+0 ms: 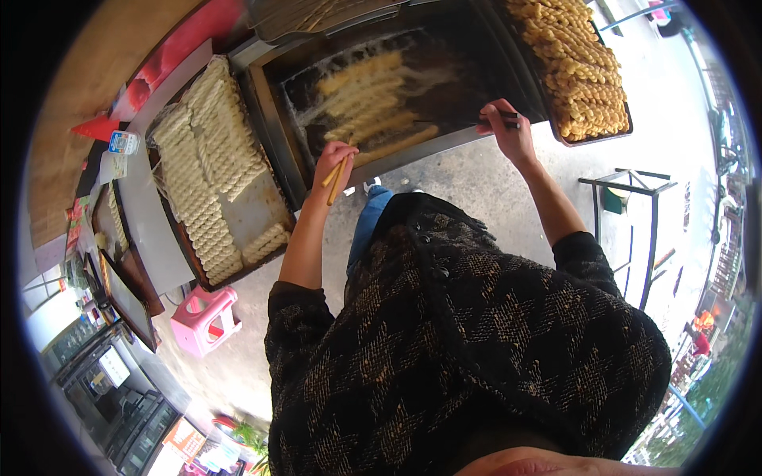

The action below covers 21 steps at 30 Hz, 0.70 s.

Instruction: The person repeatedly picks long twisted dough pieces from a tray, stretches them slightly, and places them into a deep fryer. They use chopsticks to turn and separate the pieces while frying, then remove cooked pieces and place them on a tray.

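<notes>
In front of me is a rectangular metal fryer [452, 138] full of dark oil. Several twisted dough sticks [372, 89] float in its left half, pale to golden, with foam around them. My left hand [336, 163] grips a pair of light wooden chopsticks [337, 178] over the near left edge; their tips point in toward the dough. My right hand [503, 128] is at the near right edge, closed around a pair of dark chopsticks [510, 119]. Their thin ends reach left over the oil, close to the nearest dough twist.
A tray [253, 208] of raw dough twists [208, 160] stands left of the fryer. On the right, another tray [595, 140] is heaped with browned twists [577, 71]. A wire rack [321, 18] sits behind. A pink plastic stool [206, 321] and a metal frame stand [631, 184] are on the floor.
</notes>
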### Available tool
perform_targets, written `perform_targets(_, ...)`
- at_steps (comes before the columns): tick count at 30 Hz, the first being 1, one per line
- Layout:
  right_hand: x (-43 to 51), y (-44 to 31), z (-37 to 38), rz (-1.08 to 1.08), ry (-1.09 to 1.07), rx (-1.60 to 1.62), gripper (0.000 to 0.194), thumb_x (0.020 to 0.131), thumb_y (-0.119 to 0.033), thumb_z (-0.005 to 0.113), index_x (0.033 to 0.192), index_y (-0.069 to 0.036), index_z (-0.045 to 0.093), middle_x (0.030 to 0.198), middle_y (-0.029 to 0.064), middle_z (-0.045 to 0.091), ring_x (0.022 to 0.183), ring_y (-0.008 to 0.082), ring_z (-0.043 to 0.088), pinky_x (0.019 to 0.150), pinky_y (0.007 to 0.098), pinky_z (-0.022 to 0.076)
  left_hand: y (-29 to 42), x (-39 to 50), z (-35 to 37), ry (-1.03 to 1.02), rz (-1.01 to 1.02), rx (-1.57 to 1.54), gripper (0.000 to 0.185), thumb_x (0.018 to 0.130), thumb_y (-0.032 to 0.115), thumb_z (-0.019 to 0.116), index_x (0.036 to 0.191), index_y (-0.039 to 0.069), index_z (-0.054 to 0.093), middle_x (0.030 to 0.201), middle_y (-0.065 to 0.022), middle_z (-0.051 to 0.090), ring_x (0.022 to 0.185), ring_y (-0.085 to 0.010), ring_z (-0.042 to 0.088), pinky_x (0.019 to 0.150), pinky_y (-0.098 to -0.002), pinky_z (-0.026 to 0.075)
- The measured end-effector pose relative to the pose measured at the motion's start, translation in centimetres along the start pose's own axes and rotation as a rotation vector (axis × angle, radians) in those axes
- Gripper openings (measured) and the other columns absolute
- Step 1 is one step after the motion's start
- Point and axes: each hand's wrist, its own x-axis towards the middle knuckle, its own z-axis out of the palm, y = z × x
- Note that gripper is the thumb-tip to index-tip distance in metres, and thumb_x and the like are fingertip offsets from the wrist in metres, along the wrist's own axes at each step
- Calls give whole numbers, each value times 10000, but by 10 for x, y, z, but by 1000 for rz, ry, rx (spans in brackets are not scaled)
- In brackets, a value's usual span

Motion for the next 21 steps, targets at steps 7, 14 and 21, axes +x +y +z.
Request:
perform_targets(7,-13,9,-4,-33,-14,27,179,954,-168,553,924,2,600,773,60,649,683,125,661,623,236,514,6,-21,-8,-27,44,36,106,840,6,591,910,9,670,944,-129,595,869,-280,605,765,-325,486)
perform_targets(14,-20,8,2,-100,-96,-52,165,967,-142,527,932,2,598,800,64,652,722,121,660,673,236,532,5,-20,-8,-40,-14,43,89,842,5,590,907,-8,649,932,-142,596,861,-304,605,753,-336,488)
perform_targets(21,-33,3,-7,-215,-146,-153,91,936,-70,552,931,9,597,767,66,631,726,130,661,665,242,519,5,-33,-4,36,41,112,82,848,16,586,907,-3,641,915,-152,604,832,-320,619,731,-344,498)
